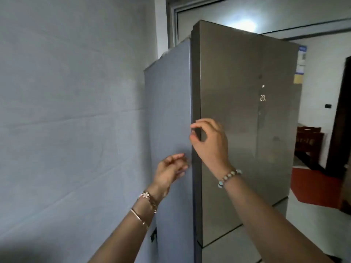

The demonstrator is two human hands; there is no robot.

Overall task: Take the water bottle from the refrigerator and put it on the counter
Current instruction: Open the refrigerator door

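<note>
A tall steel-grey refrigerator (245,130) fills the middle of the view, its doors shut and a small lit display showing 23 on the front. My right hand (209,143) grips the left edge of the upper door (196,103), fingers curled around it. Lower down, my left hand (171,171) hovers beside the refrigerator's grey side panel (169,111), fingers loosely curled and holding nothing. The water bottle and the counter are out of view.
A pale wall (66,120) runs close along the left of the refrigerator. To the right a doorway opens onto a room with a dark wooden chair (308,141) and a red floor patch (315,185). Light tiled floor lies below the refrigerator.
</note>
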